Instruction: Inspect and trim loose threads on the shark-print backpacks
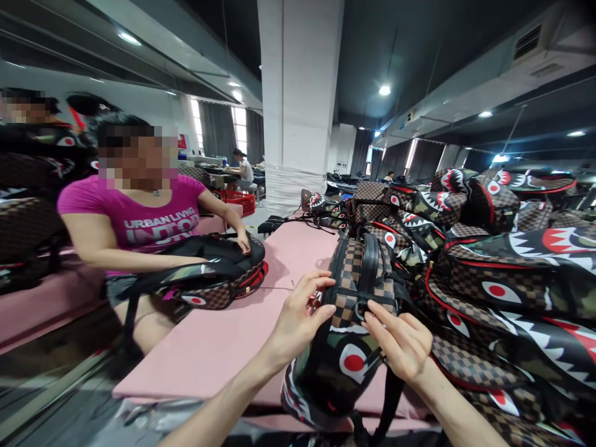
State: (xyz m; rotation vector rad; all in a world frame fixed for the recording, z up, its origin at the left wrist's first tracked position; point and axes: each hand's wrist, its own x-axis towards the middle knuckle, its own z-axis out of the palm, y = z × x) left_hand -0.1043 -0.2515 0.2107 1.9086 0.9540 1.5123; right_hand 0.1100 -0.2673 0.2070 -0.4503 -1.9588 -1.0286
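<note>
at the pink counter's (223,354) near edge lies a checkered backpack (336,338), left hand (298,310) at its side, fingers parted; right hand (403,343) bunched at a strap (345,292), hold unclear. beyond: piled bags (498,267), white pillar (305,81), curtained windows (239,124).

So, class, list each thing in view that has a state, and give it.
Near backpack: on pink table
Left hand: thumb and fingers apart, at near backpack
Right hand: fingertips at near backpack
Co-worker's backpack: lying down
Other bags: heaped
Ceiling light: lit
Curtains: partly open
</note>
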